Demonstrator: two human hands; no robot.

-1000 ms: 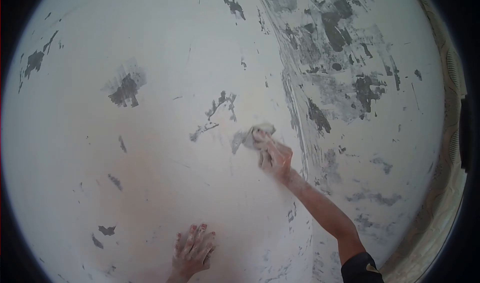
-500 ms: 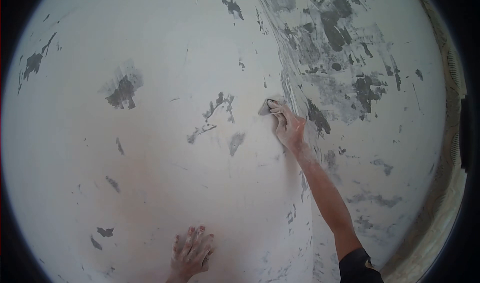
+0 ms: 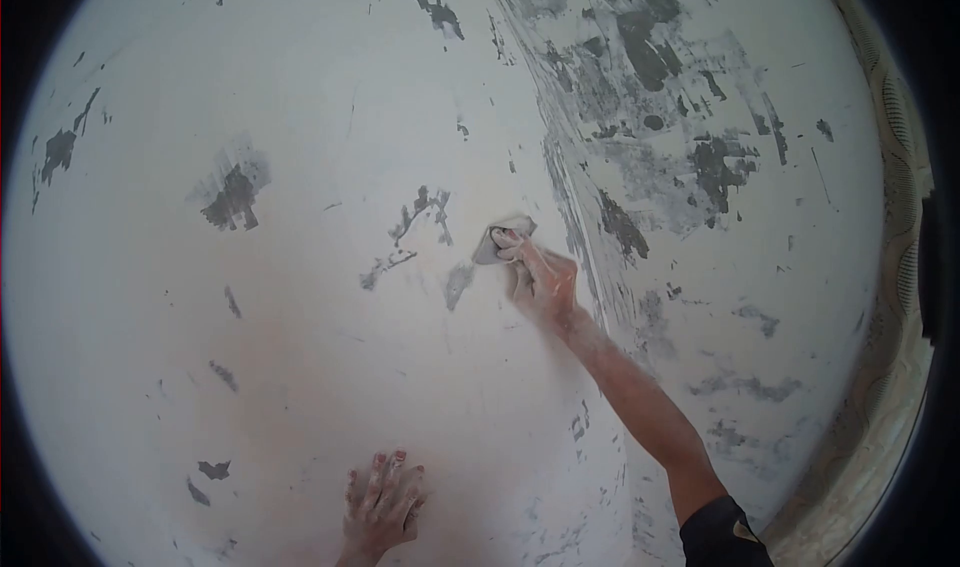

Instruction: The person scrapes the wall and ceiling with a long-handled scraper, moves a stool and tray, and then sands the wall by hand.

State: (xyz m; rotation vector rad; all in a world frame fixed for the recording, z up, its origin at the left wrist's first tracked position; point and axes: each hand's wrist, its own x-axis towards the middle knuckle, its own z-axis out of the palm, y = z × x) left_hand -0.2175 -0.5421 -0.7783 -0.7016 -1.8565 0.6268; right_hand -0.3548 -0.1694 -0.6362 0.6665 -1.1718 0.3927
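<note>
My right hand, coated in white dust, pinches a folded grey piece of sandpaper and presses it to the white wall. The sandpaper lies just right of a small grey patch, close to the corner line. Low in the view, my left hand rests flat against the wall with its fingers stretched out. Dust covers its fingers too, and nothing shows in it.
To the right of the corner line, the wall carries large scraped grey patches. More grey marks dot the left part. A patterned moulded trim runs down the right edge.
My right hand has moved left and slightly down across the wall with the sandpaper. My left hand stays in nearly the same place. The view has shifted slightly.
</note>
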